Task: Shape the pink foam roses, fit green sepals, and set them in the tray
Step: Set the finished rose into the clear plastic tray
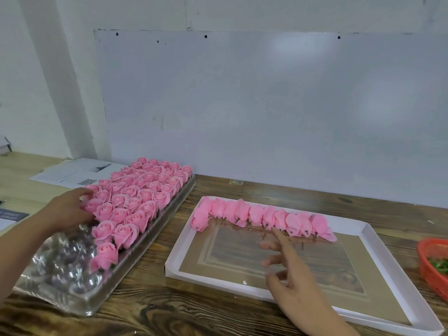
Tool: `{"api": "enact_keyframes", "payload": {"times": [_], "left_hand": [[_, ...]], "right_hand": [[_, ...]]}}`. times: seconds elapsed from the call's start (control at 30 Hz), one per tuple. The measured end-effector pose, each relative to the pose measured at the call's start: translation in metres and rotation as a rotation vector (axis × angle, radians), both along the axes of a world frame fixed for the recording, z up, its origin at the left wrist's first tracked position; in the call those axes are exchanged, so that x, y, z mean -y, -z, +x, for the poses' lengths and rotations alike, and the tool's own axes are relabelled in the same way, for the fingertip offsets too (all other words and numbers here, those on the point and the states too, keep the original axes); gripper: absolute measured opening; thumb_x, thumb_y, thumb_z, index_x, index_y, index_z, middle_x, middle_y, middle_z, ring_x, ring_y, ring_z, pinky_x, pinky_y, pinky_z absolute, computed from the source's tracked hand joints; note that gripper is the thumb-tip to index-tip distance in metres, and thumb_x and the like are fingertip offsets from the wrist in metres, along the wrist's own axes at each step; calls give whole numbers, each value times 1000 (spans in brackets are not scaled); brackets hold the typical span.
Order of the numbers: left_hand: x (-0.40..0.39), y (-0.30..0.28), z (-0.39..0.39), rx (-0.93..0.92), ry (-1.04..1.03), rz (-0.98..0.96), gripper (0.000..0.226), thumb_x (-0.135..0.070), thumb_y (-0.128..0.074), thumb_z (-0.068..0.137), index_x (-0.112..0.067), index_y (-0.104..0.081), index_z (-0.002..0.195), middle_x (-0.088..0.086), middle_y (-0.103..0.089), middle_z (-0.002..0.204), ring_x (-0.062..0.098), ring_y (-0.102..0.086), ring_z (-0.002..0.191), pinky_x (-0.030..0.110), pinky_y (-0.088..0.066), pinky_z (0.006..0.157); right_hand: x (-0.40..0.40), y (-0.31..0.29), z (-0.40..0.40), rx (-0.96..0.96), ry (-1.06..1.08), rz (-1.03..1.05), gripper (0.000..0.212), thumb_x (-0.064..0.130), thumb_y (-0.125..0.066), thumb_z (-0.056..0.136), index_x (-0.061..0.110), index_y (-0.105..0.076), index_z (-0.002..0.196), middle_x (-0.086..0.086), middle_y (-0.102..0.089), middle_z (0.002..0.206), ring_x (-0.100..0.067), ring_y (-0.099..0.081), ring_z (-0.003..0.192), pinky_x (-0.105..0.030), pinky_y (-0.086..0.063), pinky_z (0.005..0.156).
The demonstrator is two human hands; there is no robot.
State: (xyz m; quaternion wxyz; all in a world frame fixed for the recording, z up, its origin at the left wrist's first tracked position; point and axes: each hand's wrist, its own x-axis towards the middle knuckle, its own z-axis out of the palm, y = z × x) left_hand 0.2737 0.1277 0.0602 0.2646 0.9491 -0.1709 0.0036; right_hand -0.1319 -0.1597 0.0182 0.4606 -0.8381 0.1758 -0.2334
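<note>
Head view looks down at a wooden table [218,311]. At left, the left hand [69,208] reaches to the near-left edge of the finished pink roses [140,197] standing in the clear plastic tray [68,275], fingers curled against one rose; whether it pinches that rose I cannot tell. At right, the right hand [288,270] hovers with fingers spread and empty over the white box lid [378,258], index pointing toward the row of unshaped roses [264,220] along its far edge. An orange basket [434,265] sits far right.

One head camera

It is looking forward and down from close above the brown wooden table [218,311], facing the white wall board [266,105].
</note>
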Motion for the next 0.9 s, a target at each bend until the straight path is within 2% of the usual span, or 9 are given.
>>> {"api": "enact_keyframes", "payload": {"times": [0.1, 0.17, 0.33, 0.43, 0.57, 0.8, 0.9], "left_hand": [[-1, -2, 3, 4, -2, 3, 71, 3, -79, 69, -9, -57, 136, 22, -68, 113, 32, -62, 90, 35, -47, 77], [-2, -2, 4, 11, -1, 8, 68, 2, -81, 69, -8, -59, 133, 20, -69, 109, 33, -63, 90, 36, -47, 77], [-1, 1, 7, 37, 3, 39, 64, 2, -83, 69, -5, -62, 129, 19, -70, 113, 29, -63, 86, 37, -49, 81], [1, 2, 9, 50, -8, 66, 63, 1, -83, 68, -6, -63, 128, 20, -71, 111, 33, -64, 90, 37, -50, 83], [4, 1, 9, 71, 0, 124, 62, 1, -81, 68, -6, -65, 127, 17, -71, 116, 35, -67, 100, 36, -50, 84], [6, 0, 10, 34, -13, 166, 67, -1, -82, 67, -7, -62, 131, 17, -69, 120, 34, -66, 103, 35, -50, 86], [7, 0, 8, 25, -14, 175, 68, 0, -80, 69, -6, -60, 134, 17, -68, 123, 33, -65, 105, 35, -50, 89]], "right_hand": [[0, 0, 0, 3, 1, -6, 86, -7, -51, 84, 50, -23, 142, 36, -49, 115, -7, -58, 97, -14, -48, 68], [0, 0, 0, -1, 7, -3, 86, -8, -51, 84, 50, -23, 141, 35, -51, 114, -6, -59, 96, -14, -47, 67], [-1, -2, 0, -8, 19, 0, 84, -8, -51, 85, 47, -24, 141, 22, -53, 121, -6, -58, 95, -16, -48, 69], [-2, -4, 0, -16, 22, 3, 84, -9, -51, 85, 45, -23, 142, 19, -53, 122, -4, -57, 95, -16, -49, 69], [-2, -4, 1, -24, 29, 10, 85, -10, -51, 84, 47, -24, 141, 19, -54, 121, -6, -58, 91, -14, -47, 68], [-1, -3, 1, -21, 17, -2, 86, -7, -51, 84, 50, -23, 142, 26, -53, 118, -6, -59, 93, -15, -48, 69], [-1, -3, 2, -21, 30, 12, 87, -9, -51, 83, 47, -24, 143, 23, -55, 117, -6, -59, 91, -14, -47, 68]]}}
